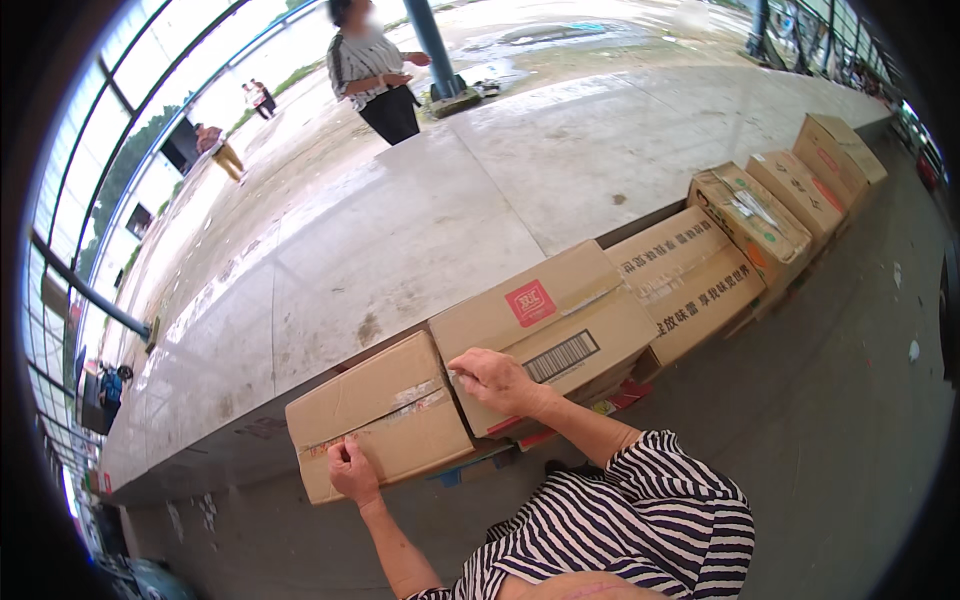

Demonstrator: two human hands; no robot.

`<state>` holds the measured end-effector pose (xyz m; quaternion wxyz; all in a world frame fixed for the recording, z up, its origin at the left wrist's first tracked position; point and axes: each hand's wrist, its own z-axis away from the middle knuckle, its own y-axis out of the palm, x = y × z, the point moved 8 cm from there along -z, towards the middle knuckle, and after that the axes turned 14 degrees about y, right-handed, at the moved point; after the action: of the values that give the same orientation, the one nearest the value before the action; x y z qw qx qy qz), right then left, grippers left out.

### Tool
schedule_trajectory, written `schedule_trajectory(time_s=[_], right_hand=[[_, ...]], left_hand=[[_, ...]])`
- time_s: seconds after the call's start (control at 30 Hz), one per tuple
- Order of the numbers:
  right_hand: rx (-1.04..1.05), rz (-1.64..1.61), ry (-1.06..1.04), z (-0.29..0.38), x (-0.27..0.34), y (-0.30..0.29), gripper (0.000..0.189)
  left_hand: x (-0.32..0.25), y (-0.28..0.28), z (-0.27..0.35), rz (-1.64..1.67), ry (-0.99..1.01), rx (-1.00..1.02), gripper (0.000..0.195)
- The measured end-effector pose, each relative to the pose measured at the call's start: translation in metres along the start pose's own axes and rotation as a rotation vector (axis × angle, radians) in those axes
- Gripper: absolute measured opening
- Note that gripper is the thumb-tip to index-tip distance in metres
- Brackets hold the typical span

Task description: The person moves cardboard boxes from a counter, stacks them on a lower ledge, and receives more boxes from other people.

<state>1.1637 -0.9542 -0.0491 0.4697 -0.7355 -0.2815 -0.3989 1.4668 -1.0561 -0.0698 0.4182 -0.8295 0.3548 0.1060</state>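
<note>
My left hand [352, 471] rests at the taped seam of a closed cardboard box [412, 360], its thumb and forefinger pinched together near the tape; whether it grips the tape is too small to tell. Over the near left corner of a second, larger cardboard box [480, 315] is my right hand [491, 381], fingers curled; what lies within its fingers is hidden. A strip of worn, torn-looking tape [416, 394] runs along the first box's seam. The second box bears a red printed square and a barcode.
More cardboard boxes [682, 270] continue in a row to the right, along a raised concrete platform [450, 217]. A blue pallet part [450, 477] shows below the boxes. Across the platform a person [375, 75] stands near a blue post [435, 52]; several others are farther off.
</note>
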Motion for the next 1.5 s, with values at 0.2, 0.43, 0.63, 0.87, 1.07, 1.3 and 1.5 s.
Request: schedule_trajectory(time_s=[0.2,0.43,0.63,0.87,1.07,1.3,1.5], right_hand=[[-0.035,0.046,0.051,0.005,-0.003,0.0,0.019],[-0.043,0.013,0.118,0.0,-0.004,0.004,0.021],[-0.081,0.014,0.122,0.001,-0.002,0.001,0.022],[-0.11,-0.005,0.165,0.001,-0.003,0.009,0.023],[-0.151,-0.034,0.222,0.009,-0.001,0.004,0.023],[-0.153,-0.114,0.275,0.006,-0.01,0.008,0.023],[-0.162,-0.35,0.346,-0.001,-0.025,0.004,0.022]], left_hand=[[-0.002,0.004,0.0,0.003,0.054,0.085,0.028],[0.009,0.011,-0.009,0.185,0.102,0.293,0.026],[0.002,0.009,-0.014,0.352,0.186,0.326,0.021],[0.014,0.01,-0.013,0.563,0.15,0.454,0.015],[0.015,0.012,-0.009,0.599,0.215,0.444,0.012],[0.02,0.013,-0.008,0.686,0.203,0.434,0.011],[0.018,0.011,-0.007,0.661,0.245,0.417,0.009]])
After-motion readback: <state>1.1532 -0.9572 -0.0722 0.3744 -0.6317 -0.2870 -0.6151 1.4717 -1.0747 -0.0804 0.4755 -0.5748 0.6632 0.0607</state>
